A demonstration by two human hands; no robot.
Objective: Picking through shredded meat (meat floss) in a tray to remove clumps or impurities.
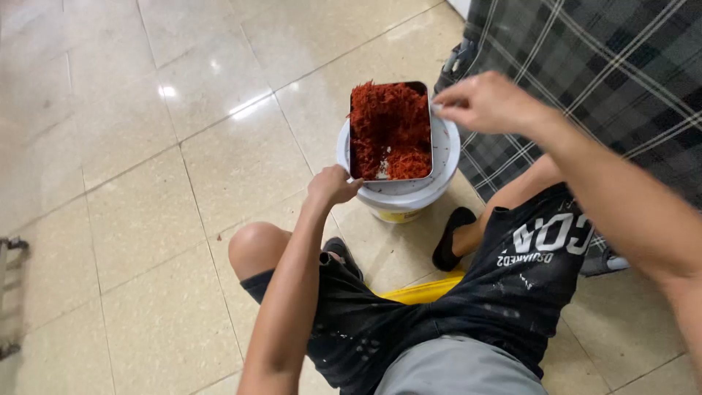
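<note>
- Person sitting low on a yellow seat (pixel 428 291), only a sliver of it showing between the legs, the rest being covered by the dark shorts (pixel 439 307).
- Left hand (pixel 333 186) closing around the near left corner of a rectangular metal tray (pixel 429 124); fingers curling in a fist-like grip on the rim, fingertips hidden behind the hand.
- Right hand (pixel 486 102) pinching the far right edge of the tray, thumb and forefinger meeting at the rim; other fingers partly folding out of sight.
- Tray resting across the top of a white bucket (pixel 398 197), being held at both ends.
- Tray holding shredded orange-red food (pixel 391 124), heaping toward the far end; a pale bare patch showing at the near edge, hard to say whether it is tray bottom or something else.
- Bucket inside is hidden by the tray; a yellow patch low on its wall is too small to make out.
- Bucket standing on a glossy beige tiled floor (pixel 146 146), between the person's feet in black slippers (pixel 453 238).
- Plaid cloth (pixel 599 73) filling the upper right, cut off by the frame; what it covers cannot be told.
- Dark metal object (pixel 11 292) at the left edge, mostly cropped.
</note>
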